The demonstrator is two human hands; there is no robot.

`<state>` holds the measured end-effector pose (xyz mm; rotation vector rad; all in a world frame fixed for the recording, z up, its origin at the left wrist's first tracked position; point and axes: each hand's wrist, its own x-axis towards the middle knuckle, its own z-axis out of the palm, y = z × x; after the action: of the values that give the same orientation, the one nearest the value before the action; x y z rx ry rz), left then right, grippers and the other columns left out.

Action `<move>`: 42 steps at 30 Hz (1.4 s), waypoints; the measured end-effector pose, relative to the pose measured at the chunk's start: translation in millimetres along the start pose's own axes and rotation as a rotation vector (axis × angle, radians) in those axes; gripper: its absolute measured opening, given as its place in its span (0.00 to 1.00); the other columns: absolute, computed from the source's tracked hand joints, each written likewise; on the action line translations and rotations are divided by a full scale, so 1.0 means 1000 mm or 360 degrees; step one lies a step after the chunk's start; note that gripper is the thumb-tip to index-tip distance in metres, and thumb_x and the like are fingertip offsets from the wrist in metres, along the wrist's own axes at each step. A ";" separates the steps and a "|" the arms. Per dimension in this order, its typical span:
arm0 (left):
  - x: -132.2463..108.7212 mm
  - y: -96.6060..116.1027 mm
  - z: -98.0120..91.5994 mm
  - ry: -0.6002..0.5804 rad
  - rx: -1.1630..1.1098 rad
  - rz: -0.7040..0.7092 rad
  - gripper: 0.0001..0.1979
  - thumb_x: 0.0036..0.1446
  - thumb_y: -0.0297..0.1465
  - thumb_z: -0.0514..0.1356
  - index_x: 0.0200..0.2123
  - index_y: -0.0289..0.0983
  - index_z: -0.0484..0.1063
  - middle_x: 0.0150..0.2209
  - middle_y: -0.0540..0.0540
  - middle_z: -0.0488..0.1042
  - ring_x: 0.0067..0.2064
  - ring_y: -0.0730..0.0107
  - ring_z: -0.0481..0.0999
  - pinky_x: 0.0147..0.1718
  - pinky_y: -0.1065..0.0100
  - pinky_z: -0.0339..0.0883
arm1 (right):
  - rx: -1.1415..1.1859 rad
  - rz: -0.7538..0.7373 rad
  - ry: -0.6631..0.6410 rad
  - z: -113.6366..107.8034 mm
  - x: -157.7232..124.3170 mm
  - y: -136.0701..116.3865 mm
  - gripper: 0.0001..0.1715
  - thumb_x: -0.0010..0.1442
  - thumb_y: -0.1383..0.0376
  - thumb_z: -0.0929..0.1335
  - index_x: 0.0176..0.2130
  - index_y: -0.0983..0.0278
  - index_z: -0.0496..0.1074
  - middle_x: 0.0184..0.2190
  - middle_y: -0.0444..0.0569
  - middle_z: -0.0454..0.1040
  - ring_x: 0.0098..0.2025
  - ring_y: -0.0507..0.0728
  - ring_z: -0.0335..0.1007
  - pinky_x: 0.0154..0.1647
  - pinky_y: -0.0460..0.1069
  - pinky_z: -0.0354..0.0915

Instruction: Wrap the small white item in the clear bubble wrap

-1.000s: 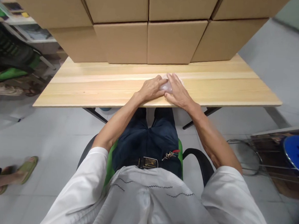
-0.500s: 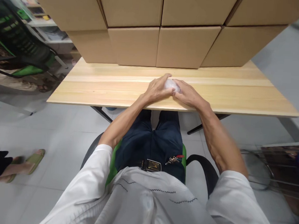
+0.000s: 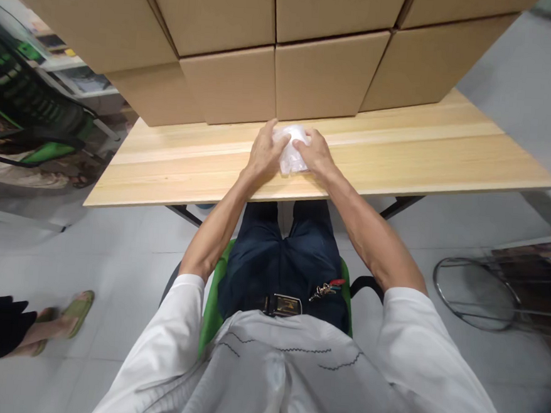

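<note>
Clear, crumpled plastic bag [image 3: 291,150] lies on the bench [image 3: 425,154] at frame centre, just in front of the stacked cardboard boxes [image 3: 322,77]. Left hand [image 3: 263,155] is curled over its left side and right hand [image 3: 315,158] pinches its right side, so both grip the film.

Risks, judged:
- Thin film may tear if the hands pull apart hard.
- Slick plastic may slip from the fingertips.
- Knuckles may knock the boxes close behind.
</note>
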<state>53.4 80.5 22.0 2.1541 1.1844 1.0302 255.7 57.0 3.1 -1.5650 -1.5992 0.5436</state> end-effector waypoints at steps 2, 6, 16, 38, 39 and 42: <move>-0.004 -0.010 0.011 -0.0055 0.0123 -0.0017 0.45 0.82 0.72 0.54 0.82 0.49 0.75 0.78 0.30 0.81 0.86 0.36 0.76 0.86 0.37 0.67 | -0.0222 -0.0041 -0.0043 -0.002 0.001 0.006 0.40 0.84 0.41 0.65 0.77 0.64 0.77 0.70 0.71 0.86 0.75 0.79 0.83 0.76 0.76 0.79; -0.004 -0.025 0.024 -0.0123 0.0233 -0.0114 0.42 0.85 0.70 0.49 0.73 0.48 0.81 0.71 0.30 0.83 0.80 0.34 0.82 0.84 0.33 0.69 | -0.0470 -0.0150 -0.0223 -0.018 -0.008 0.008 0.38 0.89 0.44 0.58 0.70 0.62 0.82 0.62 0.71 0.90 0.70 0.81 0.86 0.73 0.78 0.80; -0.017 0.010 0.015 -0.0065 0.0555 0.0011 0.45 0.84 0.67 0.51 0.85 0.44 0.73 0.93 0.28 0.62 0.96 0.34 0.56 0.92 0.26 0.50 | -0.0977 0.0055 -0.0168 -0.023 -0.064 -0.050 0.33 0.90 0.59 0.58 0.72 0.72 0.82 0.69 0.80 0.85 0.68 0.83 0.88 0.70 0.74 0.80; -0.031 0.047 0.053 -0.0333 0.0830 -0.0022 0.36 0.85 0.40 0.62 0.90 0.45 0.71 0.96 0.35 0.54 0.96 0.27 0.53 0.91 0.26 0.58 | -0.0500 -0.0536 -0.0334 -0.068 -0.092 0.015 0.32 0.79 0.56 0.62 0.64 0.60 0.89 0.60 0.67 0.90 0.67 0.78 0.83 0.76 0.73 0.78; -0.031 0.045 0.053 -0.0333 0.0833 -0.0014 0.35 0.85 0.39 0.62 0.89 0.45 0.71 0.96 0.35 0.54 0.96 0.26 0.54 0.90 0.25 0.59 | -0.0485 -0.0557 -0.0340 -0.069 -0.094 0.016 0.32 0.79 0.55 0.62 0.63 0.60 0.90 0.61 0.67 0.90 0.68 0.78 0.83 0.77 0.73 0.77; -0.026 0.038 0.052 -0.0351 0.0846 -0.0012 0.36 0.83 0.34 0.61 0.89 0.43 0.71 0.97 0.32 0.52 0.96 0.25 0.55 0.90 0.23 0.59 | -0.0453 -0.0586 -0.0340 -0.069 -0.098 0.018 0.31 0.79 0.55 0.62 0.61 0.61 0.91 0.64 0.66 0.90 0.70 0.77 0.83 0.80 0.73 0.75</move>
<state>104.7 35.9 7.2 2.5721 1.4747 0.4834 310.7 -50.9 4.0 -1.3939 -2.1463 0.2969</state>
